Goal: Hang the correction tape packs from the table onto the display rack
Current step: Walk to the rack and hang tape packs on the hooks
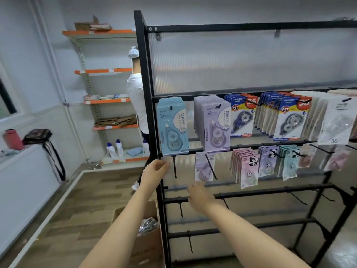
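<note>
The left hand (156, 169) curls by a bare hook (174, 167), apparently pinching a clear pack, hard to tell. The right hand (201, 196) hangs loose, empty, below a lilac pack (203, 167) already hung for display.

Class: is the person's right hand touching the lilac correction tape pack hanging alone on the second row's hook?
Apart. The head view shows the right hand below the lilac correction tape pack, with a narrow gap between fingertips and pack.

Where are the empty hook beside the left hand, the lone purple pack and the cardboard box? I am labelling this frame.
empty hook (175, 168), head view, middle of its black prong.
lone purple pack (201, 169), head view, centre of its front.
cardboard box (148, 246), head view, its side wall.
</note>
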{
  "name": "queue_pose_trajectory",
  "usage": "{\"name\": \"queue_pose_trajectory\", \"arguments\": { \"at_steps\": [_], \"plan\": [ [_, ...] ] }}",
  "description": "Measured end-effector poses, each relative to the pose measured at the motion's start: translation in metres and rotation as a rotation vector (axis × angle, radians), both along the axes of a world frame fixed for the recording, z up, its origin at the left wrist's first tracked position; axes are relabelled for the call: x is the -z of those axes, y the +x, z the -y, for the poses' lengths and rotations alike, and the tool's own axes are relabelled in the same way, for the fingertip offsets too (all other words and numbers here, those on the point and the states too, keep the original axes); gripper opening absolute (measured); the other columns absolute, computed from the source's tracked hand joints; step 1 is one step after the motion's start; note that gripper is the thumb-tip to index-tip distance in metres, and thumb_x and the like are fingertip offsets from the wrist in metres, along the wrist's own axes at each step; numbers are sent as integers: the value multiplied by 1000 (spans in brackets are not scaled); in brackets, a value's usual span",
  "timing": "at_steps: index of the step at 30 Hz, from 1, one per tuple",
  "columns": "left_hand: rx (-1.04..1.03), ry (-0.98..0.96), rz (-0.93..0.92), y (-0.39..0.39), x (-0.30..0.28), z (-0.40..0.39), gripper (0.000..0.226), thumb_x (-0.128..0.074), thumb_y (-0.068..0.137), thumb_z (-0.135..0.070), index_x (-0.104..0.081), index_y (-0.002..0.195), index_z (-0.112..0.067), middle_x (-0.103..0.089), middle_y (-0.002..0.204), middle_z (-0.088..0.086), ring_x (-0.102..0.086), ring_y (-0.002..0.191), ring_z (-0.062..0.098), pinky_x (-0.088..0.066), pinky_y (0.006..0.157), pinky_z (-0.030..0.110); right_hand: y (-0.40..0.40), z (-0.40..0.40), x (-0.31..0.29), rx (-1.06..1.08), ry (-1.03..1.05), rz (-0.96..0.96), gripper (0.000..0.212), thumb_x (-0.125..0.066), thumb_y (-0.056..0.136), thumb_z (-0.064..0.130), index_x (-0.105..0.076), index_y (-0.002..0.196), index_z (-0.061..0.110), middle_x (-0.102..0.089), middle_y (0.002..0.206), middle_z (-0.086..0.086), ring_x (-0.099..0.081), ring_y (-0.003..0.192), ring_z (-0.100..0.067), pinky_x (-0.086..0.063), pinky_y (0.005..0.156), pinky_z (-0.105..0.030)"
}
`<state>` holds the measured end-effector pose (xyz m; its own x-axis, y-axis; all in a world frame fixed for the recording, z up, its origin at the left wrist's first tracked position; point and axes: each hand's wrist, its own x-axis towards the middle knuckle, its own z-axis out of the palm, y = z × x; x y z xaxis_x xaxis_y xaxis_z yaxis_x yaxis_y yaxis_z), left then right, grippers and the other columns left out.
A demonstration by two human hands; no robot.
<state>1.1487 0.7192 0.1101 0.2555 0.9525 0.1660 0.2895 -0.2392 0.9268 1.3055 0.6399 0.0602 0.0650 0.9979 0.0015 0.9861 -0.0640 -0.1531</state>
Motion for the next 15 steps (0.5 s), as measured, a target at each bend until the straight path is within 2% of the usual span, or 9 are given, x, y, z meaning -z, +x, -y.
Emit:
{"name": "queue_pose_trajectory", "arguments": {
  "at_steps": [3, 5, 7, 8, 12, 15],
  "plan": [
    [-52, 135, -419, -24, 22, 20, 21, -57, 94, -34, -67, 104, -18, -69, 102, -4, -63, 96, 15, -46, 78, 26, -23, 10, 2, -92, -83, 8, 32, -39, 97, 6, -49, 128, 3, -52, 130, -16, -49, 119, -30, -45, 94, -37],
    [-90, 213, -738, -46, 35, 38, 26, -53, 95, -36, -65, 107, -17, -68, 109, -1, -62, 100, 19, -46, 78, 29, -50, 13, 4, -186, -132, 16, 30, -41, 96, 4, -52, 124, 3, -54, 126, -17, -52, 115, -32, -46, 87, -37],
    [-128, 212, -1021, -75, 41, 61, 29, -48, 97, -35, -61, 115, -16, -62, 118, 4, -59, 108, 24, -46, 83, 34, -86, 16, 5, -276, -145, 22, 27, -44, 93, 3, -54, 118, 5, -55, 123, -16, -53, 111, -32, -45, 79, -37],
    [-151, 194, -1131, -93, 43, 73, 29, -47, 98, -33, -58, 118, -15, -59, 123, 6, -56, 113, 25, -46, 86, 36, -107, 18, 5, -329, -153, 44, 27, -46, 93, 3, -53, 118, 5, -53, 124, -16, -51, 113, -32, -44, 81, -37],
    [-312, 112, -1413, -188, 39, 134, 32, -46, 97, -26, -53, 123, -9, -52, 129, 11, -49, 121, 29, -43, 93, 37, -211, 35, -10, -589, -60, 86, 36, -47, 94, 10, -45, 130, 3, -46, 134, -16, -41, 126, -31, -38, 99, -39],
    [-461, -17, -1509, -271, 29, 193, 35, -43, 98, -23, -51, 128, -7, -51, 131, 13, -47, 122, 30, -40, 95, 38, -305, 62, -18, -774, 36, 108, 36, -44, 94, 7, -43, 130, 3, -46, 134, -15, -41, 125, -30, -38, 99, -38]
  ]
}}
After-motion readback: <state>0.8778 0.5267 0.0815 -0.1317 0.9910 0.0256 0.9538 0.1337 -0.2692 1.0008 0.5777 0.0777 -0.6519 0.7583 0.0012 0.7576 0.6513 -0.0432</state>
